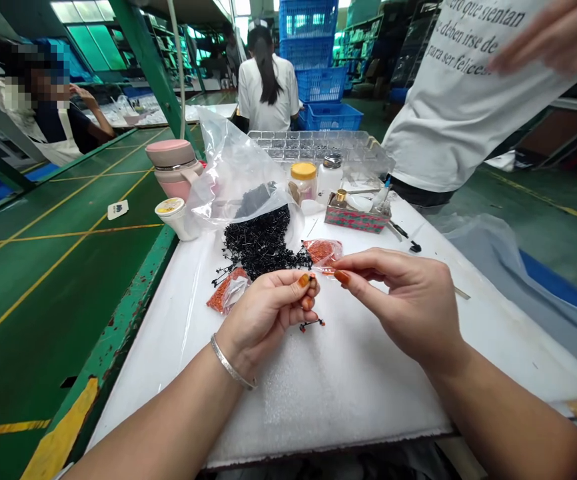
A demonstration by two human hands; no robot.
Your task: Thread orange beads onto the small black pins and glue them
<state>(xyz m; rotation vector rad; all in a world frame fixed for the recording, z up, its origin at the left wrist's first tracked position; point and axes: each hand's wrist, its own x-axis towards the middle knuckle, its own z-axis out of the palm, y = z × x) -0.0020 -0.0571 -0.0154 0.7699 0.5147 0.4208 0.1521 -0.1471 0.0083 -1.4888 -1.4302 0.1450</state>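
Observation:
Between thumb and fingertip, my left hand [266, 308] pinches a small black part [312, 277] with a bit of orange on it. My right hand [416, 300] is just to the right, thumb and forefinger closed together; whatever is between them is too small to make out. A thin black stem with orange ends [313, 325] shows just below my left fingers. Behind the hands lies a heap of black stemmed parts [258, 240], spilling from a clear plastic bag [236, 167]. Small bags of orange pieces lie on either side, one at left [223, 297] and one at right [322, 251].
On the white work surface [368, 393] stand a pink cup [171, 163], a white tub [176, 217], a yellow-lidded jar [303, 180], a metal-capped bottle [329, 175] and a patterned box [356, 219]. Behind is a clear compartment tray [318, 148]. A person in white [468, 100] stands close at right.

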